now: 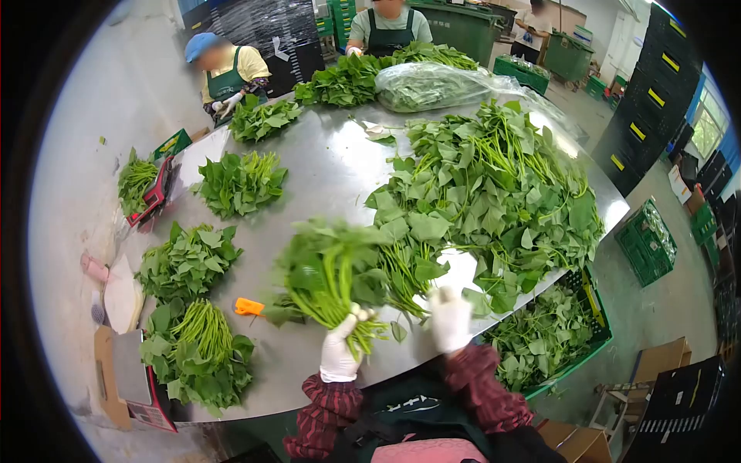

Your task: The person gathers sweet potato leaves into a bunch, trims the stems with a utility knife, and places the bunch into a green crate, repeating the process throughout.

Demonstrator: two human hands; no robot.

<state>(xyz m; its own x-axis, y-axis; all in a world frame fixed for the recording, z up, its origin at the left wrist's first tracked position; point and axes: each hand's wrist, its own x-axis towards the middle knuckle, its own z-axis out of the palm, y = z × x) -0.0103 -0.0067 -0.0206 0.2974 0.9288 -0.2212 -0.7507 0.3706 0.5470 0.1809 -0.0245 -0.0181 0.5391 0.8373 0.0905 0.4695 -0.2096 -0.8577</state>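
Observation:
My left hand [340, 353], in a white glove, is closed around the stems of a bunch of leafy greens [328, 282], held upright over the metal table [309, 201]. The leafy top of this bunch is blurred. My right hand [450, 320], also white-gloved, is near the table's front edge, beside stems at the near end of a big heap of leafy greens [494, 185]. Motion smears its fingers, so I cannot tell whether it grips anything. Left of the held bunch lies a small orange tool [248, 306].
Several bundles, including a near-left one [201, 355], line the table's left side. A green crate [598, 332] of greens stands at the front right. A plastic bag [428, 86] of greens lies at the back. Two people work across the table; another stands farther back.

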